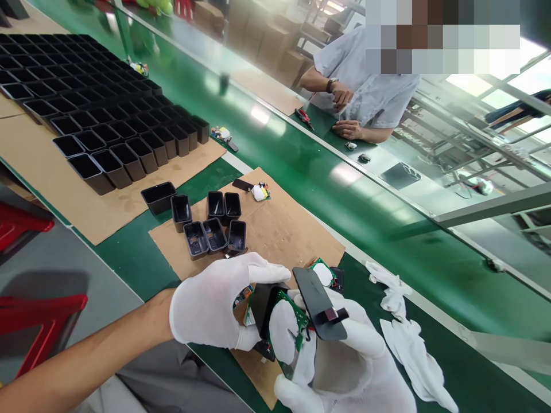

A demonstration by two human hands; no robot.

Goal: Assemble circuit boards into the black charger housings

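My left hand (210, 307), in a white glove, closes its thumb and fingers round a black plastic housing (261, 304). A green circuit board with a round white pad (283, 331) sits at the housing's mouth; how far inside it reaches I cannot tell. My right hand (364, 367), also white-gloved, grips that board from below. Between its fingers rises a flat black cover (316, 301) with a small clip near its lower end. Just behind my hands lies another green board with a white pad (322, 272). Parts under my left palm are mostly hidden.
Several open black housings (197, 240) stand by the cardboard sheet (275, 229). Rows of black housings (124, 163) fill the left. White gloves (413, 355) lie at right. Across the green conveyor (301, 166) a co-worker (365, 86) sits near red-handled pliers (304, 118). Red stools (47, 321) are at left.
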